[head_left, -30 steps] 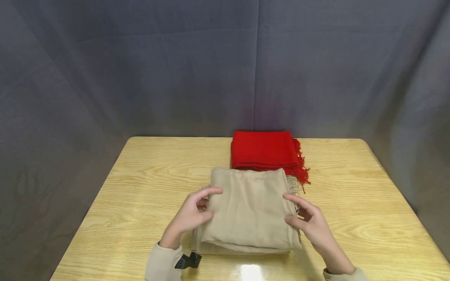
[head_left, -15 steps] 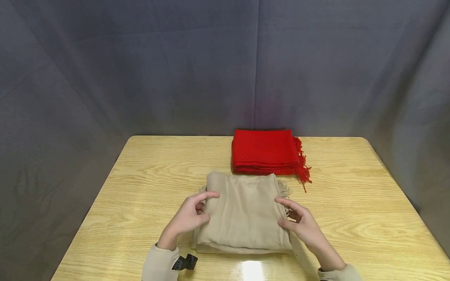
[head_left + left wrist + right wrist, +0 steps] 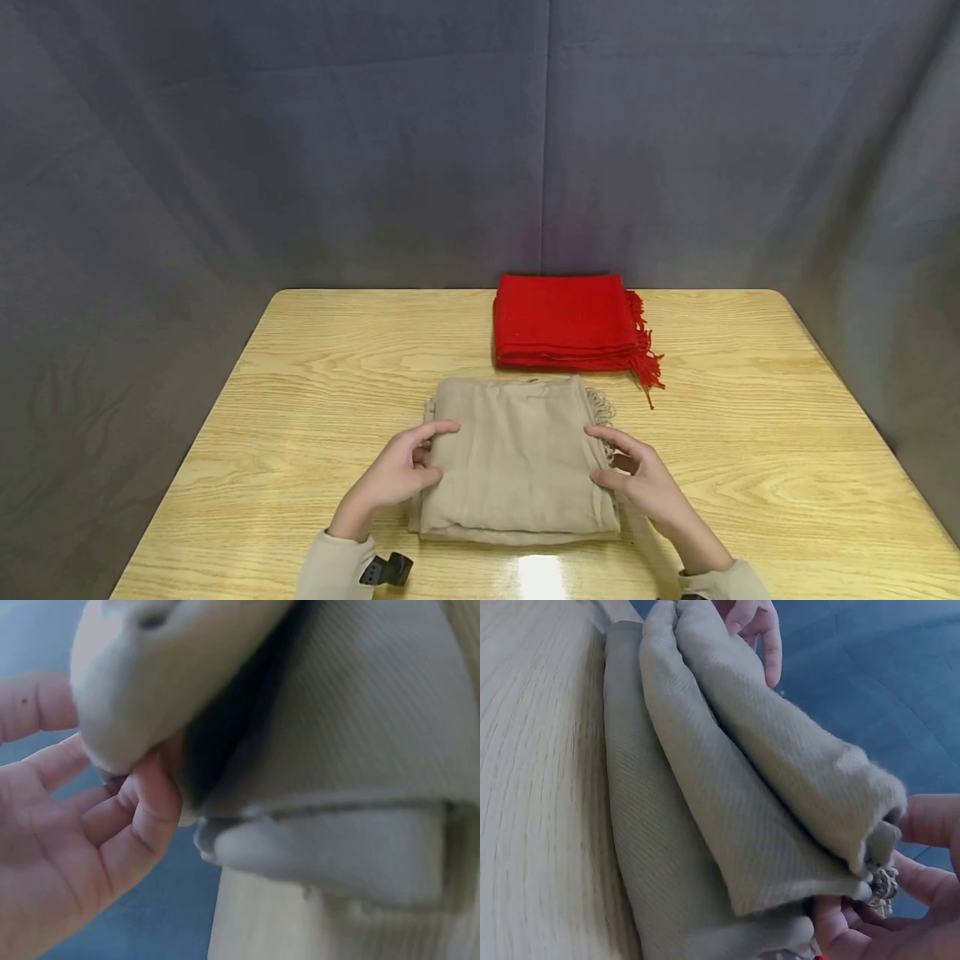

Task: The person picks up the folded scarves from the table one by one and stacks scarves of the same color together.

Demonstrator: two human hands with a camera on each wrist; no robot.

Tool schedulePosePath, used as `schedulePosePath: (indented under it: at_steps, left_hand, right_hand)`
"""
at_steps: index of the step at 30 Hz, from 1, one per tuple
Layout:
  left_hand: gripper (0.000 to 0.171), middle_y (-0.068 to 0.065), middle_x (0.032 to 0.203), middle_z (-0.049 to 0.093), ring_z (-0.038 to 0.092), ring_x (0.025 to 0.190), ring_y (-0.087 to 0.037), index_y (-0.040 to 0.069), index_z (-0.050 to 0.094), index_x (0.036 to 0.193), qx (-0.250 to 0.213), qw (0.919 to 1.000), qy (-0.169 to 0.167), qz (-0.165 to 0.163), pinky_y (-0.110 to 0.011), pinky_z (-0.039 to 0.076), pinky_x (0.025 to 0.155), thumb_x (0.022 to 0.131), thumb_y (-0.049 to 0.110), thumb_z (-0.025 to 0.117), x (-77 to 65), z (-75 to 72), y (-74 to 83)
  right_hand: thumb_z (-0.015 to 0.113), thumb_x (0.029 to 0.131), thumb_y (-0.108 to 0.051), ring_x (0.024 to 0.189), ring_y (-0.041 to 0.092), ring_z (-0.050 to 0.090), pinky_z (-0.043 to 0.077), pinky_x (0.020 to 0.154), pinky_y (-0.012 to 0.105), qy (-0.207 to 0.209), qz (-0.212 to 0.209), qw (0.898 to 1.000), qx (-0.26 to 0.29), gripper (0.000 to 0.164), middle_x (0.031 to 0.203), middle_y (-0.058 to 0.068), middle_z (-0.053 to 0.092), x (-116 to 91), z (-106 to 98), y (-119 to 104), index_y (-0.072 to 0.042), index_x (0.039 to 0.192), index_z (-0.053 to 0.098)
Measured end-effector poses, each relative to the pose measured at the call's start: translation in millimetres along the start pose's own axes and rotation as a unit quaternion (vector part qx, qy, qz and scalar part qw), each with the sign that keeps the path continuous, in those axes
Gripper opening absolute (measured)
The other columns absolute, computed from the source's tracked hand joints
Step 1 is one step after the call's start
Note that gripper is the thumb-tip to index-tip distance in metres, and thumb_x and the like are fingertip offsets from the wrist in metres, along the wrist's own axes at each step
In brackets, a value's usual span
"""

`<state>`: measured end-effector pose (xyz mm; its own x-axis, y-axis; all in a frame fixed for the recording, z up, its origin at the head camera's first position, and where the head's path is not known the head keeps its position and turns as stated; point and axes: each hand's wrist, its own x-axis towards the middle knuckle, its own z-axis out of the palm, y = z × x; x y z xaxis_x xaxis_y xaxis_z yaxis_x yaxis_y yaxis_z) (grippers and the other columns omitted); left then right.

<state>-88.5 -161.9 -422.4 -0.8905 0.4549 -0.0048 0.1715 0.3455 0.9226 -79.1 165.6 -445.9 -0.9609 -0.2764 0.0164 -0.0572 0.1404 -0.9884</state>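
A folded beige scarf (image 3: 517, 467) with fringe along its right side lies at the front middle of the table. My left hand (image 3: 397, 475) grips its left side, thumb and index finger on top; in the left wrist view the other fingers (image 3: 131, 810) curl in under the upper layers. On the opposite side my right hand (image 3: 641, 479) holds the right edge by the fringe. Seen from the right wrist, the scarf's thick folds (image 3: 727, 802) are stacked, the upper ones raised apart from the lowest fold, with fingers (image 3: 836, 926) tucked beneath the upper layers.
Behind the beige scarf, a folded red scarf (image 3: 562, 321) with tassels on its right lies near the table's back edge. The wooden table (image 3: 765, 417) has a grey curtain (image 3: 375, 150) around its back and sides. A black wrist device (image 3: 386, 570) sits at the left cuff.
Both hands have drawn the beige scarf toward the near edge and slightly left, and its far edge has come down. It no longer overlaps the red scarf, whose front edge now shows.
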Motion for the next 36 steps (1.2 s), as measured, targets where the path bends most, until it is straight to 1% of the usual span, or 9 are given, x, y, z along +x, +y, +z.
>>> schedulePosePath:
  at_steps: [2,5,11,16,19,25,29,32,36]
  left_hand:
    - [0.057,-0.017,0.106,0.048,0.037,0.054,-0.007,-0.001,0.047,0.128,0.005,0.9999,-0.009,-0.003,-0.017,0.034,0.048,0.073,-0.016,0.052,0.0,0.1,-9.8]
    - [0.056,-0.017,0.11,0.05,0.038,0.053,-0.006,0.002,0.047,0.128,0.016,0.9995,-0.027,-0.002,-0.018,0.035,0.047,0.074,-0.013,0.053,-2.1,-0.2,-16.3]
    - [0.055,-0.005,0.078,0.047,0.035,0.049,-0.006,0.004,0.045,0.129,0.026,0.998,-0.056,-0.017,-0.019,0.033,0.045,0.077,-0.011,0.055,-8.6,-0.8,-23.9]
    - [0.055,0.0,0.068,0.041,0.036,0.05,-0.005,0.004,0.046,0.128,0.032,0.9979,-0.053,-0.022,-0.018,0.034,0.046,0.076,-0.011,0.055,-10.9,1.2,-28.9]
    - [0.055,0.001,0.065,0.042,0.036,0.049,-0.004,0.006,0.047,0.128,0.064,0.9965,-0.049,-0.024,-0.018,0.034,0.046,0.076,-0.009,0.055,-10.8,3.3,-31.8]
    - [0.056,-0.004,0.087,0.048,0.043,0.061,-0.009,0.01,0.05,0.128,0.136,0.9906,-0.009,-0.009,-0.022,0.04,0.053,0.075,-0.003,0.062,-12.6,6.8,-35.2]
    - [0.053,-0.006,0.087,0.045,0.044,0.063,-0.01,0.007,0.052,0.126,0.132,0.9909,0.029,0.001,-0.022,0.043,0.054,0.076,-0.002,0.066,-17.3,5.3,-34.4]
    - [0.052,-0.009,0.087,0.045,0.045,0.062,-0.009,0.004,0.051,0.125,0.122,0.991,0.054,0.011,-0.021,0.043,0.054,0.076,-0.004,0.067,-20.6,2.7,-34.1]
    - [0.058,-0.015,0.097,0.047,0.049,0.067,-0.013,0.004,0.047,0.129,0.113,0.9898,0.086,0.008,-0.022,0.045,0.057,0.076,-0.003,0.069,-23.2,-0.9,-34.8]
  right_hand:
    - [0.065,0.076,0.005,0.07,0.01,0.05,0.048,0.058,0.024,-0.001,0.003,1.0,-0.002,0.052,0.127,0.018,0.042,-0.3,-0.3,1.1,0.008,0.125,0.048]
    - [0.065,0.075,0.004,0.07,0.011,0.051,0.048,0.058,0.024,-0.002,0.001,1.0,-0.009,0.051,0.127,0.021,0.041,-1.7,-0.3,3.8,0.008,0.124,0.048]
    - [0.066,0.075,0.004,0.071,0.011,0.05,0.045,0.061,0.023,-0.012,-0.009,0.999,-0.039,0.051,0.127,0.023,0.042,-4.4,-0.5,10.1,0.007,0.123,0.049]
    - [0.067,0.076,0.001,0.07,0.014,0.05,0.048,0.057,0.024,-0.022,0.035,0.998,-0.044,0.052,0.128,0.024,0.04,-6.6,-0.9,9.6,0.003,0.125,0.049]
    - [0.069,0.076,-0.003,0.069,0.017,0.052,0.048,0.056,0.026,-0.022,0.056,0.996,-0.068,0.053,0.128,0.025,0.042,-7.3,-1.6,8.0,0.0,0.125,0.051]
    - [0.072,0.075,-0.007,0.068,0.016,0.05,0.046,0.055,0.025,-0.008,0.074,0.992,-0.104,0.052,0.12,0.022,0.049,-7.6,-2.6,9.7,-0.004,0.123,0.054]
    - [0.073,0.075,-0.009,0.076,0.018,0.049,0.046,0.061,0.026,0.005,0.053,0.993,-0.106,0.052,0.116,0.017,0.05,-9.7,-2.9,11.0,-0.004,0.123,0.055]
    - [0.073,0.076,-0.013,0.09,0.025,0.05,0.046,0.07,0.031,0.019,0.034,0.993,-0.11,0.053,0.119,0.015,0.049,-12.2,-4.4,10.5,-0.007,0.125,0.054]
    - [0.071,0.079,-0.015,0.104,0.037,0.048,0.047,0.078,0.04,0.031,0.039,0.993,-0.11,0.061,0.124,0.021,0.043,-13.4,-8.8,10.3,-0.012,0.133,0.045]
